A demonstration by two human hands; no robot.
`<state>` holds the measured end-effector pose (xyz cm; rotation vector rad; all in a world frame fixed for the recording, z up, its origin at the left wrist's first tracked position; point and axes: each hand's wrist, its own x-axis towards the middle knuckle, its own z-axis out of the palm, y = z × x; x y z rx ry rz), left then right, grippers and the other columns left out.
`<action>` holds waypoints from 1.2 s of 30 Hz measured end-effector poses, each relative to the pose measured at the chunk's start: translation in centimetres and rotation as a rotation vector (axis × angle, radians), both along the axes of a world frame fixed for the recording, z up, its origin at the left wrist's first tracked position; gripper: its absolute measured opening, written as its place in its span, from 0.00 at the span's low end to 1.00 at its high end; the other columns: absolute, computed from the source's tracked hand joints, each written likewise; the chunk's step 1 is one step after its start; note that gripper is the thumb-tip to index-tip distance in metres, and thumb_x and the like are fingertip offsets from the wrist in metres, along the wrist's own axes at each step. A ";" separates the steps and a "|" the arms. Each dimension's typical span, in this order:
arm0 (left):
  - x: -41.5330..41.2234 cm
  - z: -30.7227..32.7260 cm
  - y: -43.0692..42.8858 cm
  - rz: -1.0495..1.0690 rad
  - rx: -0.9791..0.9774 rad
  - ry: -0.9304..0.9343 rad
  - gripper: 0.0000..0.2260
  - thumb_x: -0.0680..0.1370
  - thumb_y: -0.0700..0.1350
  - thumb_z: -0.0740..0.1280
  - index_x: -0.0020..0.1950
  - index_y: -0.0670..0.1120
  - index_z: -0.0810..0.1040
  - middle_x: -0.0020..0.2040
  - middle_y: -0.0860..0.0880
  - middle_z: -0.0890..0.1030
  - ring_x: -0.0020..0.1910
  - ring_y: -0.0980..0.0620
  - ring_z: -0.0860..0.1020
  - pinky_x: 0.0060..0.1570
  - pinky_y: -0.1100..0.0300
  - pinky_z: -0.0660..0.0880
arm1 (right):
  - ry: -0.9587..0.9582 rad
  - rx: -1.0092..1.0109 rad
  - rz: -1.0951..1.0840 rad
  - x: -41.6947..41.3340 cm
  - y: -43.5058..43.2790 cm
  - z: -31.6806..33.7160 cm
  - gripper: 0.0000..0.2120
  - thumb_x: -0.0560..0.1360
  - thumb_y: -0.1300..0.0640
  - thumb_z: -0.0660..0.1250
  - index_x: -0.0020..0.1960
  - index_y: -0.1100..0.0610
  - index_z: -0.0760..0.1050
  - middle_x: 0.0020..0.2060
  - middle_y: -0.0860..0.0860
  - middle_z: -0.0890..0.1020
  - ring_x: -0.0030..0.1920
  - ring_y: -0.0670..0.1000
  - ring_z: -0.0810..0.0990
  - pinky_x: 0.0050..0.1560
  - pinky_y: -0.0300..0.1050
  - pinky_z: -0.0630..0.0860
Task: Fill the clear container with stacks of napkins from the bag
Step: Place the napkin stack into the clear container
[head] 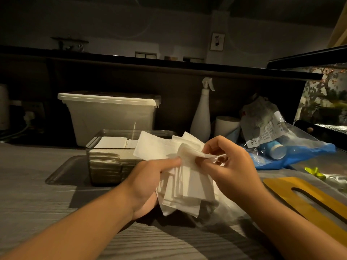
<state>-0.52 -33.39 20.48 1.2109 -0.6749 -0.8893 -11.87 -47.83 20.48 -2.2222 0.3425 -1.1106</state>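
A loose, fanned bunch of white napkins (185,186) hangs in the air in front of me. My left hand (150,182) grips it from the left, thumb on top. My right hand (231,166) pinches the upper napkins at their right edge. Behind the hands stands the clear container (105,166) on a dark tray (65,171), with stacked napkins (112,142) inside. A clear plastic bag (225,209) lies crumpled under the napkins, mostly hidden.
A white lidded bin (110,117) stands behind the container. A white spray bottle (201,113), a paper roll (226,124) and a bag with blue items (281,147) sit at the back right. A yellow board (309,199) lies at the right.
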 end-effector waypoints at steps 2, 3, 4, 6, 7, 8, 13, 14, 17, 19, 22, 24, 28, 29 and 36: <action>0.1 0.2 0.1 0.006 0.003 0.041 0.13 0.80 0.46 0.62 0.57 0.42 0.81 0.51 0.41 0.86 0.51 0.42 0.84 0.50 0.48 0.79 | 0.002 0.157 0.014 0.1 -0.2 0.2 0.06 0.72 0.60 0.73 0.43 0.51 0.77 0.41 0.47 0.82 0.45 0.49 0.81 0.44 0.49 0.83; 0.2 0.3 0.1 0.023 0.008 0.052 0.12 0.81 0.44 0.60 0.57 0.42 0.82 0.51 0.41 0.86 0.51 0.41 0.84 0.50 0.47 0.79 | -0.025 0.249 0.029 0.0 -0.4 0.4 0.06 0.72 0.62 0.72 0.43 0.54 0.77 0.41 0.50 0.82 0.45 0.53 0.82 0.45 0.52 0.83; 0.2 0.3 0.1 0.043 0.016 0.055 0.12 0.82 0.43 0.60 0.56 0.42 0.82 0.50 0.41 0.86 0.50 0.41 0.84 0.48 0.48 0.79 | -0.072 0.345 0.051 0.0 -0.6 0.6 0.06 0.72 0.65 0.70 0.43 0.56 0.76 0.40 0.53 0.81 0.45 0.56 0.82 0.44 0.54 0.83; 0.1 0.2 0.1 0.075 0.048 0.036 0.09 0.81 0.41 0.62 0.53 0.42 0.82 0.47 0.42 0.86 0.46 0.43 0.85 0.44 0.51 0.80 | -0.184 0.528 0.105 -0.4 -1.1 1.3 0.06 0.73 0.68 0.68 0.43 0.58 0.75 0.39 0.53 0.80 0.44 0.56 0.80 0.42 0.51 0.78; 0.0 0.2 0.1 0.085 0.067 0.022 0.08 0.81 0.39 0.63 0.52 0.42 0.82 0.46 0.43 0.86 0.45 0.44 0.84 0.44 0.51 0.80 | -0.228 0.605 0.140 -0.6 -1.2 1.7 0.07 0.73 0.68 0.67 0.44 0.58 0.76 0.39 0.53 0.79 0.44 0.55 0.79 0.42 0.49 0.76; -0.1 0.2 0.1 0.085 0.084 0.001 0.06 0.80 0.38 0.64 0.52 0.42 0.81 0.45 0.43 0.86 0.46 0.44 0.84 0.45 0.51 0.80 | -0.255 0.664 0.173 -0.8 -1.3 2.0 0.07 0.73 0.68 0.66 0.46 0.58 0.77 0.41 0.54 0.80 0.46 0.55 0.79 0.43 0.49 0.75; -0.2 -0.5 -0.2 0.067 0.159 -0.119 0.10 0.75 0.34 0.70 0.54 0.44 0.81 0.45 0.47 0.86 0.47 0.47 0.82 0.44 0.54 0.79 | -0.131 0.565 0.373 -1.2 -0.3 2.5 0.13 0.70 0.64 0.72 0.55 0.58 0.80 0.47 0.55 0.85 0.49 0.56 0.85 0.45 0.49 0.81; 0.0 -0.7 -0.3 0.043 0.175 -0.203 0.11 0.76 0.33 0.69 0.55 0.45 0.81 0.46 0.48 0.86 0.48 0.48 0.83 0.46 0.54 0.80 | -0.120 0.493 0.428 -1.2 0.2 2.4 0.14 0.68 0.63 0.73 0.53 0.59 0.80 0.46 0.55 0.86 0.48 0.55 0.85 0.46 0.46 0.81; 0.3 -1.3 -0.3 -0.054 0.249 -0.449 0.16 0.78 0.28 0.62 0.58 0.44 0.81 0.53 0.45 0.84 0.54 0.46 0.82 0.55 0.49 0.80 | -0.066 0.308 0.507 -0.8 1.4 2.0 0.10 0.67 0.59 0.75 0.49 0.56 0.82 0.42 0.53 0.86 0.45 0.53 0.85 0.45 0.43 0.80; 0.2 -1.5 -0.3 -0.051 0.282 -0.479 0.15 0.78 0.27 0.58 0.60 0.38 0.78 0.57 0.37 0.81 0.58 0.37 0.79 0.59 0.42 0.77 | -0.054 0.237 0.450 -0.4 1.6 1.5 0.06 0.69 0.57 0.75 0.45 0.51 0.83 0.42 0.51 0.85 0.44 0.52 0.84 0.44 0.45 0.80; 0.1 -1.5 -0.4 -0.032 0.267 -0.482 0.15 0.78 0.26 0.58 0.57 0.39 0.78 0.54 0.35 0.81 0.53 0.39 0.80 0.53 0.48 0.79 | -0.032 0.185 0.365 0.1 1.6 1.1 0.09 0.73 0.64 0.74 0.44 0.50 0.82 0.45 0.48 0.85 0.46 0.52 0.83 0.46 0.49 0.82; -0.1 -1.4 -0.5 -0.044 0.300 -0.458 0.11 0.78 0.26 0.57 0.54 0.35 0.76 0.52 0.34 0.79 0.46 0.47 0.78 0.48 0.58 0.77 | -0.012 0.178 0.342 0.2 1.7 1.0 0.13 0.73 0.67 0.73 0.42 0.48 0.81 0.51 0.45 0.85 0.50 0.49 0.83 0.48 0.47 0.81; -0.2 -1.3 -0.5 -0.039 0.337 -0.445 0.08 0.78 0.26 0.58 0.54 0.27 0.74 0.54 0.30 0.78 0.49 0.42 0.79 0.48 0.55 0.76 | 0.050 0.186 0.316 0.4 1.9 1.2 0.11 0.74 0.62 0.72 0.40 0.46 0.80 0.57 0.40 0.83 0.56 0.45 0.81 0.48 0.43 0.81; -0.1 -1.3 -0.4 -0.045 0.336 -0.467 0.11 0.77 0.26 0.58 0.58 0.28 0.74 0.56 0.31 0.78 0.54 0.38 0.79 0.51 0.51 0.77 | 0.054 0.212 0.331 0.4 1.9 1.1 0.11 0.75 0.62 0.72 0.40 0.47 0.79 0.56 0.41 0.84 0.54 0.46 0.82 0.47 0.42 0.81; -0.2 -1.1 -0.4 -0.050 0.402 -0.511 0.13 0.76 0.26 0.58 0.56 0.30 0.78 0.54 0.34 0.81 0.49 0.45 0.79 0.55 0.50 0.78 | 0.117 0.336 0.300 0.4 1.8 1.3 0.05 0.75 0.57 0.72 0.45 0.48 0.78 0.44 0.44 0.84 0.46 0.48 0.83 0.47 0.44 0.79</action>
